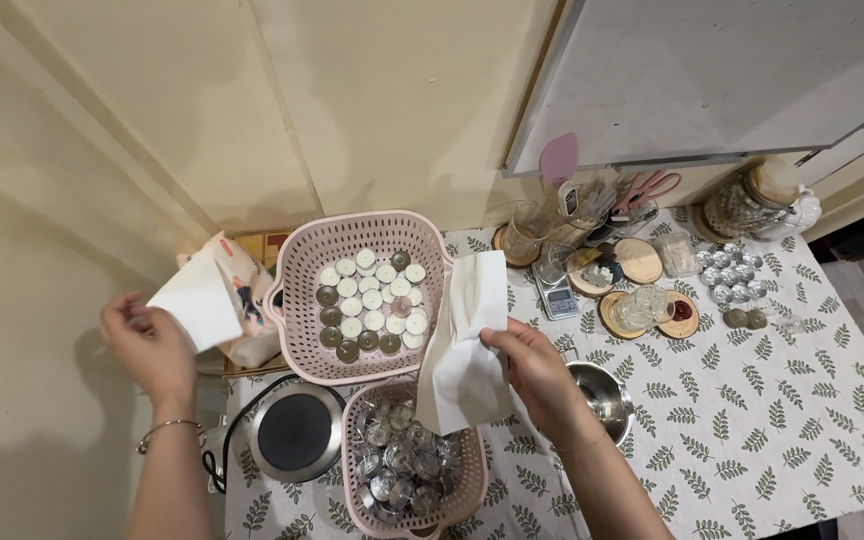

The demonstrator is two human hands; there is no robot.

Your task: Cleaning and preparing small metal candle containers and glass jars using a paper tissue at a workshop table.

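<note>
Your left hand pinched a white tissue in closed fingers; your right hand gripped a larger tissue above the pink baskets.

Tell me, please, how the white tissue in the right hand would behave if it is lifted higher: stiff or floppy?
The white tissue is probably floppy: it hangs in soft folds from the right hand. It likely weighs very little, since a fingertip pinch holds it. It may tear easily.

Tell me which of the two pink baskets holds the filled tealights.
The upper pink basket, nearer the wall: its cups show white or dark wax. The lower pink basket, partly under the tissue in the right hand, holds only empty, shiny metal cups.
</note>
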